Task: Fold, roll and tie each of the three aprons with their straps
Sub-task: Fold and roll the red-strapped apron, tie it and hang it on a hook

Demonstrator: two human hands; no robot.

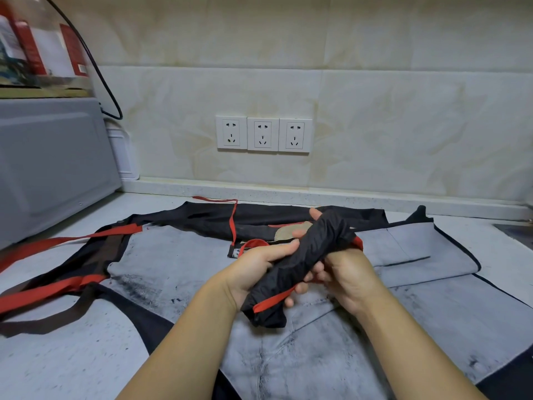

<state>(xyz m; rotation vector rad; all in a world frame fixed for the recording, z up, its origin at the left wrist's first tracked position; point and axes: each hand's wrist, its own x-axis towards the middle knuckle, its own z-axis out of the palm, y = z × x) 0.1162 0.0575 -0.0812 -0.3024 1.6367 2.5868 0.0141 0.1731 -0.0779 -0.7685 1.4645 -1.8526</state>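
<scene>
1. Fingers (pixel 282 247) of my left hand (pixel 253 267) and right hand (pixel 349 275) are curled tight round the rolled black apron (pixel 305 264). I hold it slanted in the air above the counter (pixel 72 356), and it is not yet tied. The biggest risk, I judge, is easing either grip to work the strap: the whole roll could spring loose, since this thin cloth looks unlikely to keep its shape.
2. Below it the grey apron (pixel 173 272) lies spread flat, with a dark apron (pixel 207 217) behind it. If I set the roll down among them, it could snarl in the long red straps (pixel 43 293) trailing off to my left.
3. A red strap (pixel 272 301) runs along the roll's near end, under my right fingertips. Wound too close to that end, it may slide off and let the bundle fan open.
4. A small red loop (pixel 253 243) shows just beyond my left hand; I cannot tell whether it belongs to the roll. Pulling the wrong strap would drag the apron behind.
</scene>
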